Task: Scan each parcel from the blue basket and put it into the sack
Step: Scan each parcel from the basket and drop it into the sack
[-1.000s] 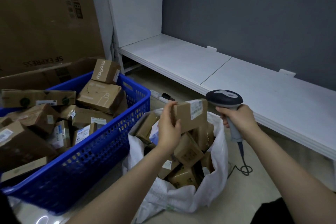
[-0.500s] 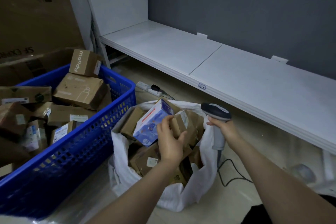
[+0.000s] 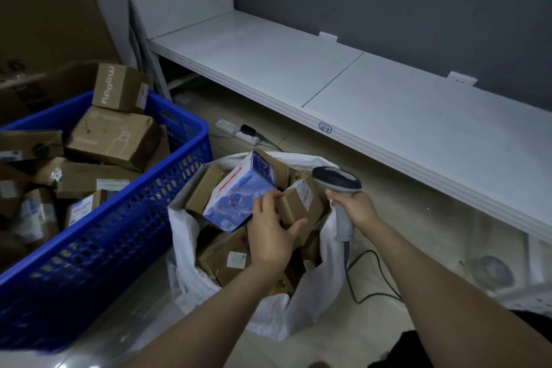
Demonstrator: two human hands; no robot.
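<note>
- Parcel point(image 3: 304, 203), small, brown cardboard, white label on upper face: sits at mouth of sack point(image 3: 182, 227), centre of frame, tilted, on top of other boxes already inside.
- Left hand point(image 3: 270, 236): grips that parcel, fingers curled over near top edge, thumb pressed against lower side.
- Right hand point(image 3: 357, 207): wraps round handle of scanner point(image 3: 336, 181), just right of parcel; grey scanner head points toward parcel label. Cannot tell whether trigger is pressed.
- Scanner cable point(image 3: 383, 275): drops from handle and loops on floor right of sack.
- Sack: white woven, open-topped, standing on floor at centre; nearly full of brown cartons.
- Blue-and-white printed box point(image 3: 239, 200): lies tilted in sack, touching left-hand fingertips, just left of gripped parcel.
- Blue basket point(image 3: 104, 248): fills left of frame, slotted plastic wall touching sack; heaped with brown parcels, several with white labels.
- Box printed "moody" point(image 3: 119, 88): perches at basket's far corner, upper left, atop larger flat carton point(image 3: 113, 137).
- White shelf point(image 3: 388, 116): runs from upper centre to right edge, small handwritten tag point(image 3: 325, 128) on front lip; writing too small to read.
- Power strip point(image 3: 236, 128): lies on floor between basket and shelf, black plug in it.
- Large cardboard carton point(image 3: 44, 9): stands behind basket, upper left.
</note>
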